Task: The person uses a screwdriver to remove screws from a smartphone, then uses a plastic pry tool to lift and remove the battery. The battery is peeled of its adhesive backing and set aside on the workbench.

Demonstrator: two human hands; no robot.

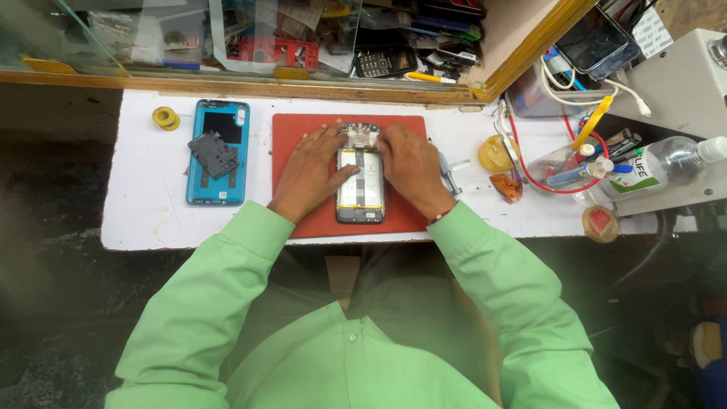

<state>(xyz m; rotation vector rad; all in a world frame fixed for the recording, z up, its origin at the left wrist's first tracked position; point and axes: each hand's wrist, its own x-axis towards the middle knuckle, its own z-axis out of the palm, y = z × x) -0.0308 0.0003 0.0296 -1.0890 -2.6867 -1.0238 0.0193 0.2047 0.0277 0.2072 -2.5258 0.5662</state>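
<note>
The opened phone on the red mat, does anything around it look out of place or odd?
The opened phone lies straight on the red mat under both hands. Its blue back cover lies left of the mat with a dark grey inner plate resting askew on it. Nothing looks spilled.

The right hand (pixel 413 168) hides the opened phone's (pixel 360 185) upper right part; its fingertips' grip cannot be told, and the clear bottle (pixel 666 163) is cut off at the frame's edge.

Left hand (pixel 312 170) and right hand (pixel 413 168) lie palm-down, close together, fingers pointing forward
</note>
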